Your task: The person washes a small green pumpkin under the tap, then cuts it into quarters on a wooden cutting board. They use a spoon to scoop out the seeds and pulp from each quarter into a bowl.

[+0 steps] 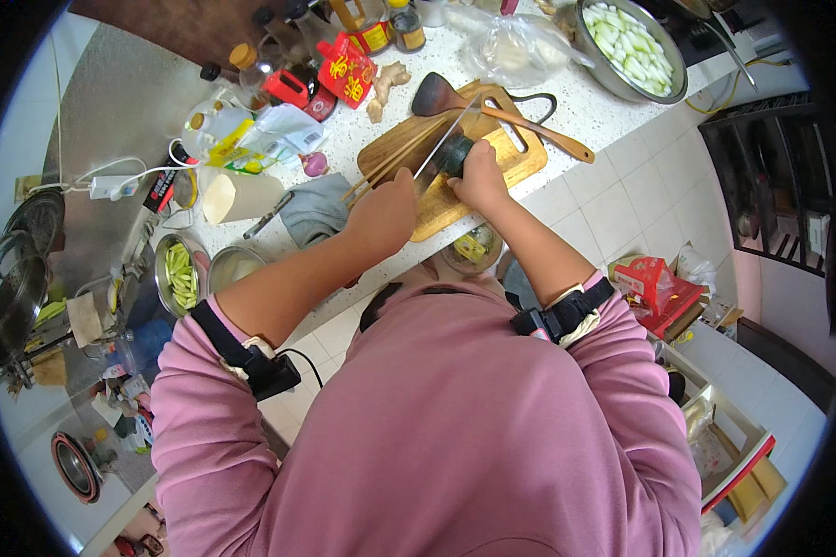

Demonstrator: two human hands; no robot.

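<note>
My left hand (390,212) is closed around the handle end of a kitchen knife, and its fingers hide the handle. The knife's blade (448,136) slants up and away over a wooden cutting board (522,163). My right hand (484,177) grips a small dark green object (455,154) against or very near the blade; I cannot tell exactly what it is. Beside the blade, a pair of wooden chopsticks (393,159) lies across the board on the left. A spatula with a dark head (435,95) and wooden handle (557,138) rests over the board's far part.
A metal bowl of cut pale green vegetable (630,50) stands at the back right, beside a plastic bag (519,49). Bottles, a red packet (346,69) and ginger (390,83) line the back. Left are a grey cloth (317,209), a paper roll (242,197) and a bowl of green strips (180,277).
</note>
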